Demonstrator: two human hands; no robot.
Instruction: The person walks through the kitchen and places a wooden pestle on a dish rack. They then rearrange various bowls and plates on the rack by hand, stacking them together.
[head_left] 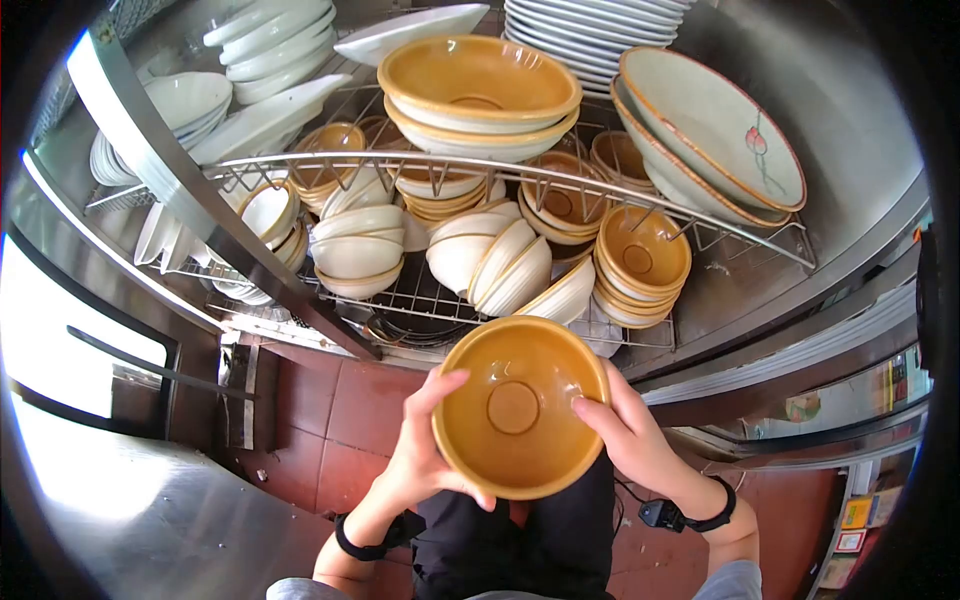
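Note:
A round yellow-brown bowl (pixel 515 450) is held upright in front of my body, its inside facing me. My left hand (pixel 425 450) grips its left side, with the thumb at the rim and fingers around the lower edge. My right hand (pixel 630 430) holds the right side, its thumb inside the rim. Just beyond the bowl, a wire rack holds tilted white bowls (pixel 510 270) and a stack of yellow-brown bowls (pixel 640 250). Two large yellow bowls (pixel 480 80) sit nested on the shelf above.
White plates (pixel 590 40) are stacked at the top, beside large flower-patterned bowls (pixel 715 130). A metal post (pixel 200 180) crosses the left side of the rack (pixel 740 225). A steel counter (pixel 180 520) stands at the lower left, above red floor tiles (pixel 350 430).

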